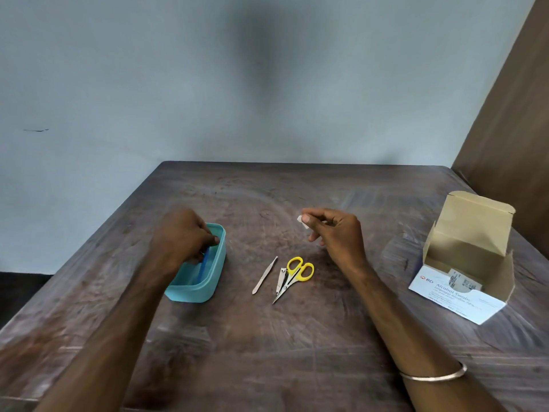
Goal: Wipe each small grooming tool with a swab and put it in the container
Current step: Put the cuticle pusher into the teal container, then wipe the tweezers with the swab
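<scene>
Head view is giving me everything at once. My left hand is dipping into the teal container at the left, fingers curled down around a blue tool that is standing slanted inside; I judge it is being set down there after its wipe, though I cannot tell whether the fingers are truly gripping it or just letting go. My right hand is hovering above the table right of centre, thumb and forefinger pinching a small white swab at its tip, the other fingers loosely curled beneath. I am probably keeping the swab lifted so it is ready for the next tool.

Three tools are lying between my hands on the near side: a slim metal nail file, a nail clipper just beside it, and yellow-handled scissors touching or overlapping the clipper. They are waiting their turn within reach of either hand.

At the right an alcohol swab box is standing with its flap up, near enough for a fresh swab.

The table is dark, worn, scratched wood, pushed against a grey-blue wall, with a brown wooden panel at the far right.
</scene>
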